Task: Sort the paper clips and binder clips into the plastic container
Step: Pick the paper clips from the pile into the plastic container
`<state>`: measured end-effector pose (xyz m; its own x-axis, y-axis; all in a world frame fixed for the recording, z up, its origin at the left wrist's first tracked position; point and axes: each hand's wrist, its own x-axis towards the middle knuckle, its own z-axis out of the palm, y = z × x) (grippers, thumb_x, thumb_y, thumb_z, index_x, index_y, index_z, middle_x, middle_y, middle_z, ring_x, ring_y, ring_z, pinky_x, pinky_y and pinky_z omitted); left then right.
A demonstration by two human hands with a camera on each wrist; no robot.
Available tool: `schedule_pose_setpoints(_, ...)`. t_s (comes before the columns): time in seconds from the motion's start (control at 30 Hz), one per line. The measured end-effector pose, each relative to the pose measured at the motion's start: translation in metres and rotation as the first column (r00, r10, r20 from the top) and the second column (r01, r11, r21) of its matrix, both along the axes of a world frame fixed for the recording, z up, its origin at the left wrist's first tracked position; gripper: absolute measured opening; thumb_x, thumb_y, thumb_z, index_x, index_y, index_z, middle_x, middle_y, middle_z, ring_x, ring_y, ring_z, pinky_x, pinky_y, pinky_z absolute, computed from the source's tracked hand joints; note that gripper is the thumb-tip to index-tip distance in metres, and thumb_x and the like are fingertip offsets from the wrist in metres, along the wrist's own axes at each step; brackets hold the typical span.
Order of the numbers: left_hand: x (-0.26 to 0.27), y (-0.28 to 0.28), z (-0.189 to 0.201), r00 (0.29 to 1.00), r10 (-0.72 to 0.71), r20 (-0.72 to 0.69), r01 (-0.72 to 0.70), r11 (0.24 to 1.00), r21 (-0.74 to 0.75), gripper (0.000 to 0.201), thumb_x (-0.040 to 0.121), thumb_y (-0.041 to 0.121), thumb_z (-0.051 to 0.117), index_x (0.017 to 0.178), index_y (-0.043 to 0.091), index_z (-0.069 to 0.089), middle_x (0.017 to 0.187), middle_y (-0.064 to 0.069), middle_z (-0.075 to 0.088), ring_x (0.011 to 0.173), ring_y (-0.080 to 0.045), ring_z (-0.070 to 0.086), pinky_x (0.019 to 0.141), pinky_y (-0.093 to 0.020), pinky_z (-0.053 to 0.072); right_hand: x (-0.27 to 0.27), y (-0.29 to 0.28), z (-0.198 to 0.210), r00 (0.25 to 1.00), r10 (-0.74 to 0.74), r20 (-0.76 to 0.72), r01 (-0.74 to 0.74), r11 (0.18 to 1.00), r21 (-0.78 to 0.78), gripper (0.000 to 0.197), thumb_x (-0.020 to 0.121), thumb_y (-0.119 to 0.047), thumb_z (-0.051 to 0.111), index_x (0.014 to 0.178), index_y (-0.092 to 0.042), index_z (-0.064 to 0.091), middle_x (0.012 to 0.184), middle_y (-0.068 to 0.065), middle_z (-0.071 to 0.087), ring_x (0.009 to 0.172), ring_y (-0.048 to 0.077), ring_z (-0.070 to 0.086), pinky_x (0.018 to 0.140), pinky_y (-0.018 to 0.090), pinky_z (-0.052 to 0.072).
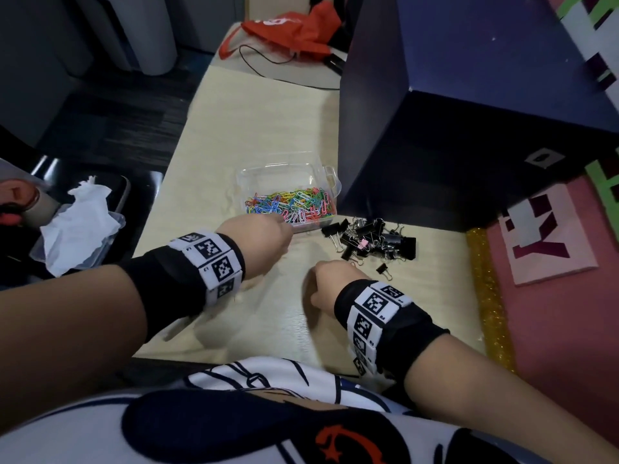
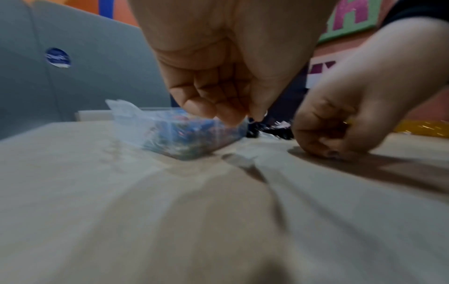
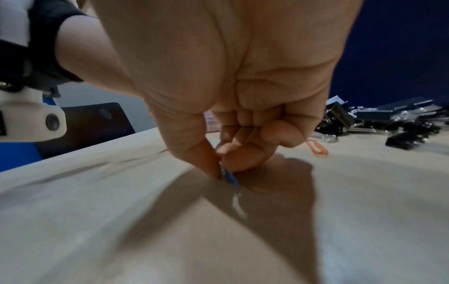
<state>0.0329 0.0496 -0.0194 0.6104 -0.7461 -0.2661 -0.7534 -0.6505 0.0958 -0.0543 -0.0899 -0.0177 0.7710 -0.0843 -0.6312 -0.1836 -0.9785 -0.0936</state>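
A clear plastic container (image 1: 326, 177) holding several coloured paper clips (image 1: 291, 204) stands mid-table, with a pile of black binder clips (image 1: 373, 239) to its right. My left hand (image 1: 268, 239) hovers at the container's near edge (image 2: 189, 134). Its fingers (image 2: 218, 109) are curled and bunched against the thumb, and nothing shows between them. My right hand (image 1: 326, 283) is down on the table in front of the pile. Its thumb and forefinger pinch a blue paper clip (image 3: 230, 177) that lies on the surface. An orange paper clip (image 3: 317, 147) lies loose beside the binder clips (image 3: 379, 121).
A tall dark blue box (image 1: 418, 128) stands right behind the container and the pile. One small binder clip (image 1: 382, 267) lies apart from the pile. A gold glitter strip (image 1: 485, 289) borders the table on the right. A red bag (image 1: 294, 31) lies far back, and crumpled tissue (image 1: 80, 222) sits left of the table.
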Motion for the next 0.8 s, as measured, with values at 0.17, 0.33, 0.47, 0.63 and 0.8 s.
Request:
schedule_pose_setpoints(0.17,0.024,0.007,0.02,0.988,0.152,0.02,-0.148,0.979,-0.141,0.023,0.095,0.028,0.043,0.101,0.014,0.059,0.103,-0.009,0.057,0.095,-0.033,0.059,0.077,-0.039,0.051,0.031,-0.006,0.026,0.938,-0.188,0.291,0.143,0.975,0.169,0.014,0.084,-0.023,0.06,0.095,-0.017,0.063,0.097,0.004,0.067,0.094,0.023,0.062,0.078,0.026,0.047)
schedule_pose_setpoints(0.33,0.03,0.007,0.026,0.979,0.201,0.034,-0.192,0.964,-0.183,0.027,0.096,0.026,0.042,0.109,0.015,0.063,0.105,-0.009,0.059,0.097,-0.031,0.059,0.078,-0.038,0.05,0.051,-0.015,0.037,0.785,-0.397,0.475,0.231,0.9,0.369,0.022,0.089,-0.026,0.061,0.109,-0.018,0.063,0.102,0.0,0.069,0.099,0.019,0.062,0.091,0.029,0.048)
schedule_pose_setpoints(0.47,0.013,0.001,0.021,0.99,0.137,0.007,-0.135,0.979,-0.15,0.025,0.094,0.027,0.043,0.105,0.015,0.062,0.105,-0.007,0.059,0.096,-0.031,0.06,0.077,-0.038,0.05,0.036,-0.031,0.024,0.869,-0.305,0.39,0.25,0.95,0.186,0.024,0.092,-0.024,0.054,0.111,-0.014,0.065,0.108,0.005,0.068,0.103,0.025,0.062,0.088,0.028,0.048)
schedule_pose_setpoints(0.63,-0.008,-0.015,0.007,0.998,0.031,-0.05,-0.032,0.999,-0.013,0.023,0.094,0.025,0.042,0.109,0.021,0.059,0.111,-0.003,0.055,0.101,-0.028,0.058,0.078,-0.038,0.052,0.007,-0.048,0.002,0.98,-0.181,0.081,0.191,0.972,-0.137,0.03,0.092,-0.014,0.045,0.116,-0.008,0.062,0.11,0.012,0.064,0.1,0.028,0.062,0.073,0.028,0.045)
schedule_pose_setpoints(0.8,-0.023,-0.028,-0.006,0.984,-0.145,-0.108,0.152,0.987,0.056,0.029,0.092,0.021,0.044,0.119,0.023,0.057,0.118,-0.001,0.053,0.107,-0.026,0.056,0.08,-0.036,0.05,-0.009,-0.05,-0.017,0.968,-0.239,0.079,0.247,0.963,-0.112,0.036,0.091,-0.02,0.052,0.127,-0.012,0.05,0.13,0.014,0.048,0.111,0.03,0.056,0.088,0.034,0.047)
